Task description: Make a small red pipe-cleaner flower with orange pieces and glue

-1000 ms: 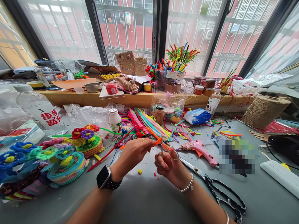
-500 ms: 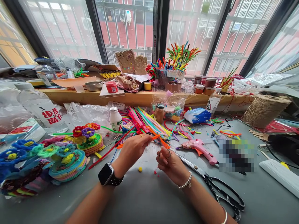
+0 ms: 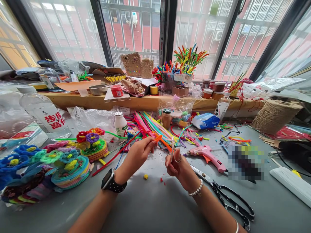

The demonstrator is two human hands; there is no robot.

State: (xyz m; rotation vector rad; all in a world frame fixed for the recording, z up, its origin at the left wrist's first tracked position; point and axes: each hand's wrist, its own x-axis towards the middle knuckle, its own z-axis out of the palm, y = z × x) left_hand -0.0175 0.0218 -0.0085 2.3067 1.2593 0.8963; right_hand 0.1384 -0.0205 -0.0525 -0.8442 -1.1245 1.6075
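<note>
Between the thumb and fingers of my left hand [image 3: 140,153] is a short orange pipe cleaner piece [image 3: 158,138], its tip pointing up and right. My right hand [image 3: 178,168] has its fingers through the loops of small silver scissors [image 3: 172,150], whose blades point upward, a little apart from the orange piece. Behind both hands lies a bundle of coloured pipe cleaners [image 3: 155,124]. A yellow scrap [image 3: 145,176] and tiny red bits rest on the grey table [image 3: 150,207] below the hands.
Pipe cleaner flowers on round coloured bases [image 3: 70,174] stand at left. A pink glue gun [image 3: 206,155] and large black-handled scissors [image 3: 230,197] lie at right. A white bottle [image 3: 120,126], a brown jar [image 3: 166,119] and a twine spool [image 3: 275,115] stand farther back.
My right hand has turned and moved slightly right, so the small scissors now point upward, apart from the orange piece. My left hand has tilted the orange piece upward while keeping hold of it.
</note>
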